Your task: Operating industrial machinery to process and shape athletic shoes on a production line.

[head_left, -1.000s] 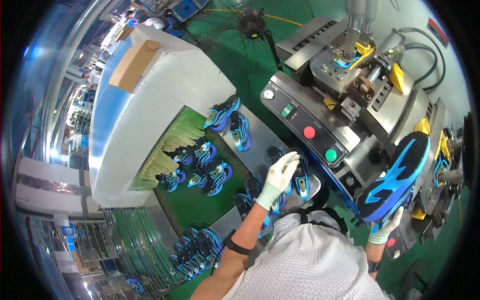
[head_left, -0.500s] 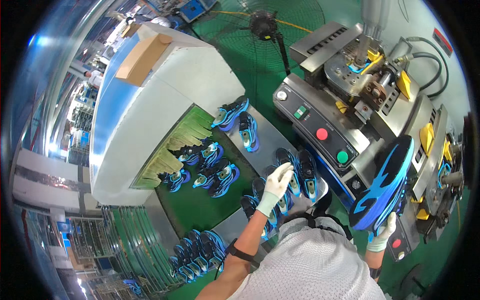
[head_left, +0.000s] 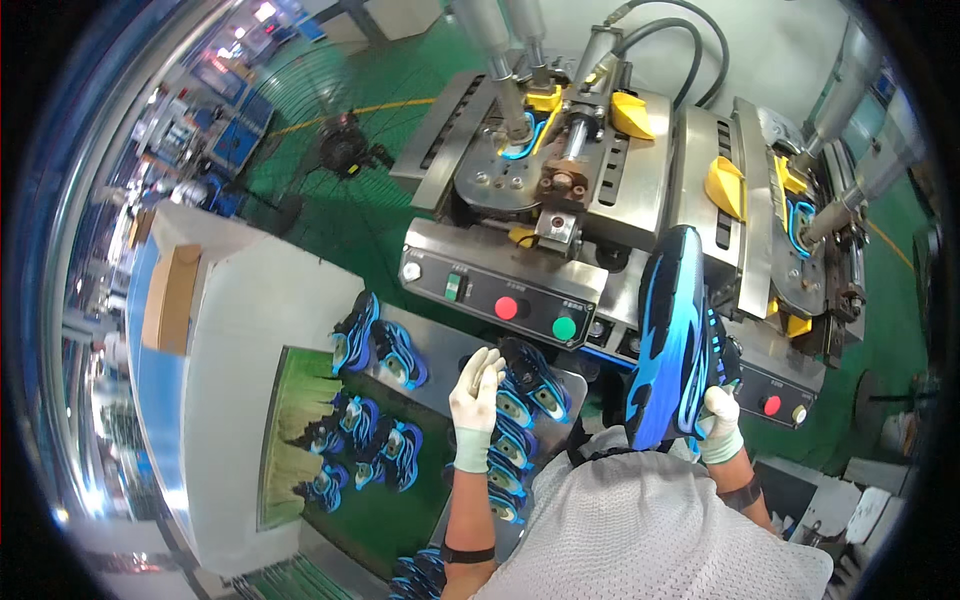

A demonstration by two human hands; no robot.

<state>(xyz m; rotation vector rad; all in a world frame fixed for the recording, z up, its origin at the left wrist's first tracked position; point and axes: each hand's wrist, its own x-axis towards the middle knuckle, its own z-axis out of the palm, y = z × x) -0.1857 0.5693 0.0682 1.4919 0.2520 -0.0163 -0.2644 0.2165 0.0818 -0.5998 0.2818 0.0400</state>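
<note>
A black and bright-blue sneaker is in my right hand, which wears a white glove and grips it at the lower end. The sneaker stands nearly upright with its sole side turned partly toward me. My left hand, gloved too, is raised with its fingers stretched out and holds nothing. It hovers beside a row of similar sneakers on the metal ledge; whether it touches one I cannot tell. Part of that row is hidden behind the hand and forearm.
A press machine with a control panel stands ahead, with a second station to the right. On the left, more sneakers lie on a green conveyor belt by a white housing. A fan stands behind.
The view has swung right toward the machine. The sneaker in my right hand has gone from slanted to nearly upright. My left hand now points upward, still with nothing in it.
</note>
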